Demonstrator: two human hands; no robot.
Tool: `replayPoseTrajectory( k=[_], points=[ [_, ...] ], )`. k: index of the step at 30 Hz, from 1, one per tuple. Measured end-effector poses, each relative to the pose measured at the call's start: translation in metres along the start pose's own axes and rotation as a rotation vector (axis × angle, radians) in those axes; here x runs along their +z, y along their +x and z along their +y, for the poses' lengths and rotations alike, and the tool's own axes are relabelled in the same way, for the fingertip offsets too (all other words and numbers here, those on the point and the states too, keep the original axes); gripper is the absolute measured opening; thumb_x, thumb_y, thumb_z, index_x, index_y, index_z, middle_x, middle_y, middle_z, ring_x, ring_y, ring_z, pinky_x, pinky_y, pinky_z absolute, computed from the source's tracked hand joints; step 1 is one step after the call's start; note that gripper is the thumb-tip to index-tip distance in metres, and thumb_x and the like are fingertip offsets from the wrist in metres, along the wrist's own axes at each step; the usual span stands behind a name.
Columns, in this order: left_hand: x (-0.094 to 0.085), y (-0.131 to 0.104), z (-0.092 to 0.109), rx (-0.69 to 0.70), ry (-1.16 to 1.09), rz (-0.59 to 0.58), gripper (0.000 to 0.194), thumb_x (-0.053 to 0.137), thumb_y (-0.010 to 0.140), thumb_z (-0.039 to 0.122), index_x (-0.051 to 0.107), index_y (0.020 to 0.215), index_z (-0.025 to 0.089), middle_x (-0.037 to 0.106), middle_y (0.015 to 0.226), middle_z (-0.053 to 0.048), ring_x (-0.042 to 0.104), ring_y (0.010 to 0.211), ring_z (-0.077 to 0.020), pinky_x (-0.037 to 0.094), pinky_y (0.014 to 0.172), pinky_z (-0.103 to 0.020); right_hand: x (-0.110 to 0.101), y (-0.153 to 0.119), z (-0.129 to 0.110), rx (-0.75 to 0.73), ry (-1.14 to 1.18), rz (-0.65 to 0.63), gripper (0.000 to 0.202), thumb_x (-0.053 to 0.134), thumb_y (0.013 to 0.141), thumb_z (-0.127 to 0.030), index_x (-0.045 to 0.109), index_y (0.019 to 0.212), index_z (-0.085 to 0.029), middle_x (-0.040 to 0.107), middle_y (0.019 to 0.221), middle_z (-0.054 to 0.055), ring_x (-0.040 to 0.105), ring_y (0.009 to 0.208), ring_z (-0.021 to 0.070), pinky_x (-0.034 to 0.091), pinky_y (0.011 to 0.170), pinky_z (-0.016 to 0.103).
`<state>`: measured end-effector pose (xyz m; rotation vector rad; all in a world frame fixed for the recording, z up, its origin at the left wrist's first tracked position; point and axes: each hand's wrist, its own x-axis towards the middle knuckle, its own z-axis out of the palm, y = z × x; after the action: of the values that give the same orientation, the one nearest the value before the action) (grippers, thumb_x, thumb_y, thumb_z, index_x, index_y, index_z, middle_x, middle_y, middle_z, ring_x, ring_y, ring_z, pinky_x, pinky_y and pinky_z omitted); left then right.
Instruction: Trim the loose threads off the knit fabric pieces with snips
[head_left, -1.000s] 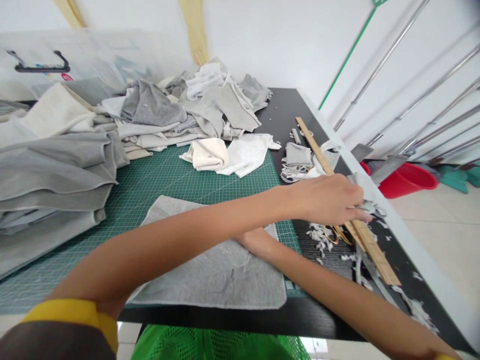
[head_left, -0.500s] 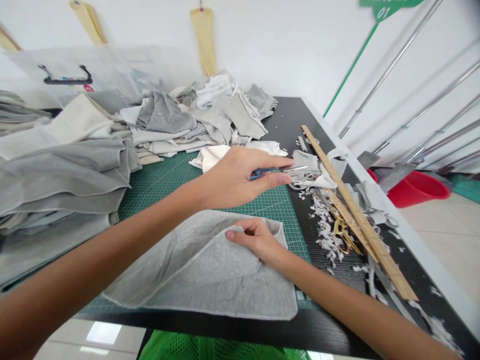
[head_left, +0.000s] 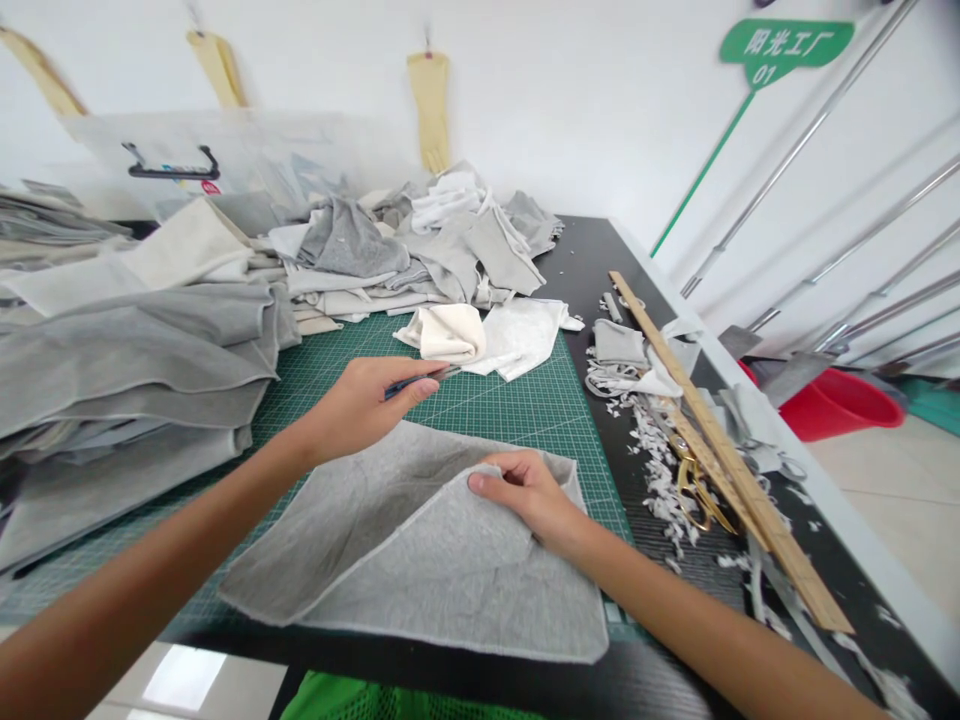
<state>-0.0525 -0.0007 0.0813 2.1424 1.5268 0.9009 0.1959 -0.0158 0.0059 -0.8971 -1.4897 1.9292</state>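
Observation:
My left hand (head_left: 360,402) is closed around a small pair of blue-handled thread snips (head_left: 405,384), their thin metal tips pointing right above the green cutting mat (head_left: 525,415). A light grey piece of fabric (head_left: 450,585) with stitched edges lies at the front of the mat. My right hand (head_left: 532,495) pinches its upper edge between thumb and fingers, lifting the top layer so that a fold gapes open on the left. Just beyond the snips lie a rolled cream cloth (head_left: 450,332) and a white cloth piece (head_left: 521,335).
Stacked grey fabric (head_left: 135,350) covers the left side, with a cloth heap (head_left: 450,235) behind. On the right are a wooden ruler (head_left: 720,440), gold-handled scissors (head_left: 697,490) and fabric scraps (head_left: 660,460). A red bucket (head_left: 840,405) stands beyond the table edge.
My left hand has moved left and slightly down with the snips, away from the scraps at the right. My right hand keeps its pinch on the fabric. The view has shifted slightly.

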Motion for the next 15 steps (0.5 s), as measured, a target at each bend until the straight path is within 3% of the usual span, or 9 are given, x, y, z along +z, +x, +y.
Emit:
replayPoseTrajectory(
  k=[15],
  points=[
    [0.019, -0.012, -0.038, -0.094, -0.048, 0.000, 0.045, 0.053, 0.099, 0.052, 0.074, 0.124, 0.021, 0.074, 0.126, -0.006, 0.069, 0.118, -0.0256, 0.051, 0.107, -0.038, 0.001, 0.000, -0.003, -0.002, 0.048, -0.008, 0.038, 0.083, 0.076, -0.052, 0.072, 0.071, -0.016, 0.062, 0.067, -0.002, 0.049, 0.061, 0.0106, 0.035, 0.057, 0.024]
  ],
)
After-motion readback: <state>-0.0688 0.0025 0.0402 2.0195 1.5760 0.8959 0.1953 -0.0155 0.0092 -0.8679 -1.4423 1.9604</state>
